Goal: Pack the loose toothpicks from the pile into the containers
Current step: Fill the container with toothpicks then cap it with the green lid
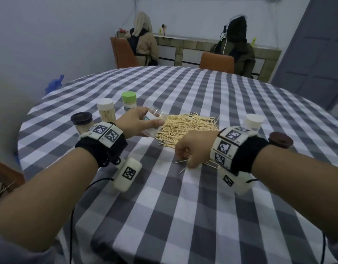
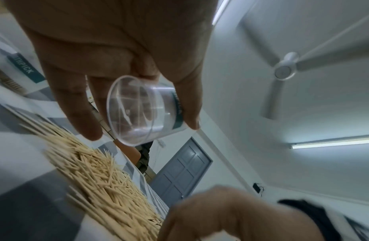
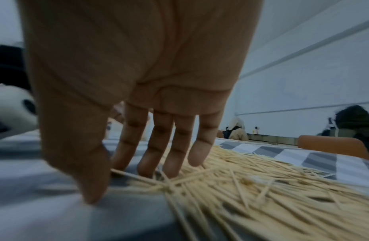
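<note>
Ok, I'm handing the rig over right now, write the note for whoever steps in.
Left hand holds the clear container tilted, mouth toward the pile; it looks nearly empty.
Right hand is down at the near edge of the toothpick pile, fingers gathering a few sticks, grip not closed.
Done: the white-capped jar looks full.
Left: most of the pile; capping the held container.

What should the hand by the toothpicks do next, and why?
Probably close the right hand on a small bunch at the near edge of the toothpick pile. Its fingers already rest on loose sticks there, while the left hand holds the clear container, tilted and nearly empty, ready to take them.
</note>
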